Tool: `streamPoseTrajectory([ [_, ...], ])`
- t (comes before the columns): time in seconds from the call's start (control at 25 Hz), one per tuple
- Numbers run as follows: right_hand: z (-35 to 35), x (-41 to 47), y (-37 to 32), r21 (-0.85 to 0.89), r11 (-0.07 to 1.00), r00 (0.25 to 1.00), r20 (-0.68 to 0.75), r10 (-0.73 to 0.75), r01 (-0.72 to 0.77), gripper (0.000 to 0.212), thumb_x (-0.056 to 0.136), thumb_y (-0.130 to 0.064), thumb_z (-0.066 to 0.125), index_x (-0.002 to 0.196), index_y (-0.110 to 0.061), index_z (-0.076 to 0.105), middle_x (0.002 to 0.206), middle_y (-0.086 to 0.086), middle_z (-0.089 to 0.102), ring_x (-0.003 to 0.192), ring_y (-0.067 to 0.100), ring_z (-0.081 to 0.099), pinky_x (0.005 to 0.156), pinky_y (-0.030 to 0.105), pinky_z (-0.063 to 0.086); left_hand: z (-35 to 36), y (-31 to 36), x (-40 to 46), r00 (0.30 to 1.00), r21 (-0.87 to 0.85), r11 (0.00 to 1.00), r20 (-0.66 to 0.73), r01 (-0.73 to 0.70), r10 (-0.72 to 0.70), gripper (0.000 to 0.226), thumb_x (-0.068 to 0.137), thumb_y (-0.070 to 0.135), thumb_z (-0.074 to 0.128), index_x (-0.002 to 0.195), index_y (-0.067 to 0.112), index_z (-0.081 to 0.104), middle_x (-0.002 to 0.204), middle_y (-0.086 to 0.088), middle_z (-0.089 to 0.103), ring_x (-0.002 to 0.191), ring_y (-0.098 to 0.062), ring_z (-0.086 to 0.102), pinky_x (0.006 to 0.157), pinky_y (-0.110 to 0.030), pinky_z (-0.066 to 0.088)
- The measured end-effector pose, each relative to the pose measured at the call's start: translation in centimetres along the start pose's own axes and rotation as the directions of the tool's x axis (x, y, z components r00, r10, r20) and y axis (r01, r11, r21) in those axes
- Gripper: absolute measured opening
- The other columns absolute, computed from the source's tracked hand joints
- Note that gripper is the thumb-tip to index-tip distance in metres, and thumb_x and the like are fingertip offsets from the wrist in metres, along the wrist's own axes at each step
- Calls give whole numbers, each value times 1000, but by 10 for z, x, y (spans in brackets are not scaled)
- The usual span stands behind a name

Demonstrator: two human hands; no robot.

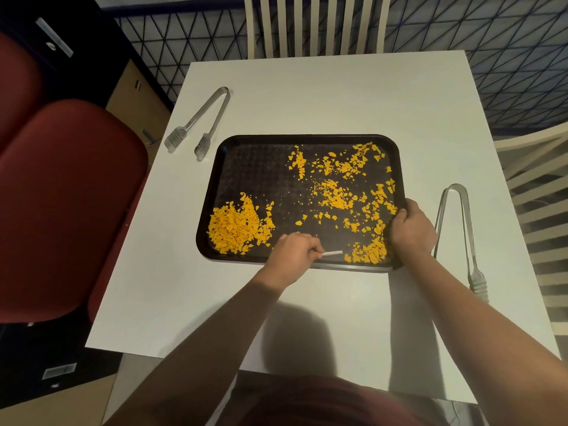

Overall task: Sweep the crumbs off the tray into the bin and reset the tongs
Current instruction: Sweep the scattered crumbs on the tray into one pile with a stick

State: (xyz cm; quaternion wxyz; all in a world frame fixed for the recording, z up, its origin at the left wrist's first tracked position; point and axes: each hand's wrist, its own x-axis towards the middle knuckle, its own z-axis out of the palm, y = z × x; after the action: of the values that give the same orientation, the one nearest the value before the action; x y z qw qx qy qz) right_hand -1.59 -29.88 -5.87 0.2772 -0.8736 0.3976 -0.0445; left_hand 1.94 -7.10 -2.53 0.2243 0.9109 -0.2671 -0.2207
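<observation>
White desk (307,96): carries everything. Black tray (246,167): centred; your right hand (410,224) has its grip closed on the near right rim. Orange crumbs (236,226): heaped near left, scattered right. Two tongs: one (199,121) far left, one (458,229) right, both off the tray. Your left hand (295,250): grip curled round a thin white stick (332,254).

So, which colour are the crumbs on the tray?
The crumbs are orange-yellow against the dark tray; the head view shows them.

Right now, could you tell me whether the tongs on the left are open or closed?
Open: the left tongs lie flat on the table, arms spread, the two tips clearly apart.
</observation>
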Motion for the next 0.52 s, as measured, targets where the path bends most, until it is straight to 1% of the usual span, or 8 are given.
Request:
streamPoseTrajectory([
  [0.08,0,0,0,-2,1000,1000,6,-3,3,36,98,-23,33,130,-17,49,116,14,64,103,39,59,81,40,45,2,1,-1,992,26,995,-79,97,-95,14,91,22,56,97,17,68,98,-1,67,94,-22,58,84,-33,41],
  [0.16,1,0,1,-3,1000,1000,8,2,-2,36,98,-22,32,129,-17,49,115,15,64,102,40,59,80,39,45,1,-2,-2,962,56,976,-188,209,-196,14,93,21,51,98,14,63,100,-4,66,93,-25,59,79,-33,42],
  [0.2,1,1,1,-2,1000,1000,8,4,-4,36,98,-22,32,129,-17,49,114,15,65,102,41,58,80,39,44,0,0,-1,949,49,967,-212,249,-234,15,94,21,50,99,13,61,100,-6,65,92,-28,60,77,-34,43],
  [0.28,1,1,1,2,1000,1000,7,4,-4,36,98,-22,32,130,-18,49,114,15,65,101,40,58,79,38,44,0,16,7,950,-9,966,-184,257,-254,17,95,22,48,101,10,58,101,-10,65,90,-30,60,72,-35,45],
  [0.36,1,1,1,-1,1000,1000,7,3,-3,37,98,-22,32,130,-18,49,114,15,65,101,40,58,79,38,44,4,36,21,970,-47,976,-104,214,-218,19,96,22,47,105,8,57,103,-13,64,92,-33,60,73,-36,46],
  [0.44,0,0,1,-1,1000,1000,7,5,-5,36,98,-22,32,129,-17,50,114,15,65,101,41,58,79,38,44,10,49,34,982,-19,983,-47,184,-184,20,97,21,46,107,6,55,106,-15,63,95,-34,60,76,-38,48],
  [0.52,-1,0,0,-2,1000,1000,10,3,-3,36,98,-22,32,129,-17,50,115,16,64,102,41,58,80,40,45,14,47,39,972,9,974,-73,226,-225,20,98,17,43,109,5,53,107,-16,62,97,-34,61,79,-40,49],
])
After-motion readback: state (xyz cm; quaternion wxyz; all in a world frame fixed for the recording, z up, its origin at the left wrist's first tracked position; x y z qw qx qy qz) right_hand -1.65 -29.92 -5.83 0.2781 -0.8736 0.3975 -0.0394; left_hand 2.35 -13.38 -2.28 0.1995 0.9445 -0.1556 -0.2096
